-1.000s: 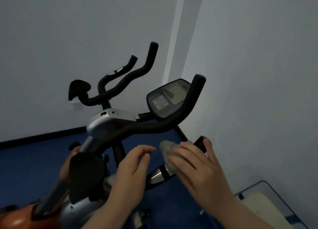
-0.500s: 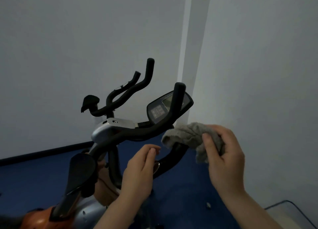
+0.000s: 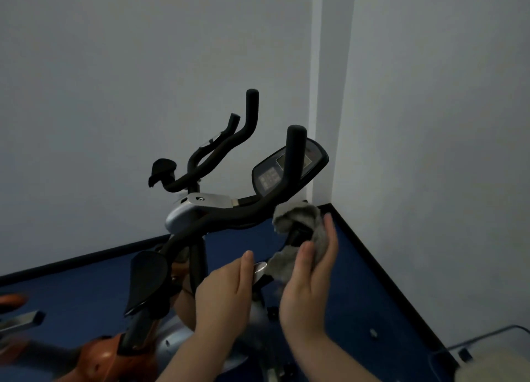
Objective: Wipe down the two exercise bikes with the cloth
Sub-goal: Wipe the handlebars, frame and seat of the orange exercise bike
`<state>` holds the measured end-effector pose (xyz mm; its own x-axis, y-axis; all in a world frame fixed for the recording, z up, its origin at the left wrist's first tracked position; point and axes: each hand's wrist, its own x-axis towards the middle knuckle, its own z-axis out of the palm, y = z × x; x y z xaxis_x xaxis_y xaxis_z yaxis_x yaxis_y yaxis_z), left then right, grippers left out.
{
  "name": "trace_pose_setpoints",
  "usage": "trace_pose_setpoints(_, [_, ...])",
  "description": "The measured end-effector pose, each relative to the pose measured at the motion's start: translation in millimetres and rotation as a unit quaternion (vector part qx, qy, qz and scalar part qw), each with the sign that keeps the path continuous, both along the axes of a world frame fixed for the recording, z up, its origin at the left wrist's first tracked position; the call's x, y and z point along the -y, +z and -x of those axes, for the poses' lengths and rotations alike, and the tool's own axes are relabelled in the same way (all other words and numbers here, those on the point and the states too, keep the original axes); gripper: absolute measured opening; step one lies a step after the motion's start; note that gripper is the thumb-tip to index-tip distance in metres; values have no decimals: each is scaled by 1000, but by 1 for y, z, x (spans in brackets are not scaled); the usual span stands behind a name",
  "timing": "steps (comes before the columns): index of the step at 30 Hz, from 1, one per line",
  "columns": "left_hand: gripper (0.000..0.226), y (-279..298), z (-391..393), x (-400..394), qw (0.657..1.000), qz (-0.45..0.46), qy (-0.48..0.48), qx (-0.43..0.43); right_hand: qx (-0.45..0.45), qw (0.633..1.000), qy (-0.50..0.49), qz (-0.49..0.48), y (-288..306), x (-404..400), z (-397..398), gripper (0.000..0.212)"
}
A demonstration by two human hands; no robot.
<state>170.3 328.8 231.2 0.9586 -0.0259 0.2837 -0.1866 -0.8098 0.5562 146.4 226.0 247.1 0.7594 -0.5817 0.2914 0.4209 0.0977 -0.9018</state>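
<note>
The right hand [image 3: 308, 284], fingers straight, pressed the crumpled grey cloth [image 3: 298, 226] around the black padded handlebar [image 3: 238, 213]; at nine o'clock, the left hand [image 3: 226, 292] hovered relaxed, empty.

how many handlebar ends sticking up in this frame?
3. Tallest handlebar end at centre, a shorter one just left of it, and the nearest in front of the console. Others may be hidden behind the cloth.
</note>
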Motion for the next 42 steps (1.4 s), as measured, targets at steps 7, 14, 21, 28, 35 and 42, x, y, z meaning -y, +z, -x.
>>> trace_pose_setpoints(7, [63, -6, 0, 4, 997, -60, 47, 21, 8, 998, -67, -22, -3, -9, -12, 33])
trace_pose_setpoints(14, [72, -7, -1, 5, 996, -64, 51, 42, 25, 992, -78, -100, 22, 12, -39, 32])
trace_pose_setpoints(21, [62, -8, -2, 4, 993, -91, 58, 38, -44, 989, -50, -133, 16, 4, -36, 34])
trace_pose_setpoints(28, [72, -10, -1, 3, 995, -82, 52, 33, -41, 994, 5, -98, 4, 11, -32, 36])
trace_pose_setpoints(35, [42, 32, -21, 1, 979, 163, -69, 99, -53, 988, -30, -139, 29, 84, -61, 35])
trace_pose_setpoints(42, [33, 93, -110, 36, 965, 211, -105, 114, 32, 997, 13, 70, 96, 89, -116, 32])
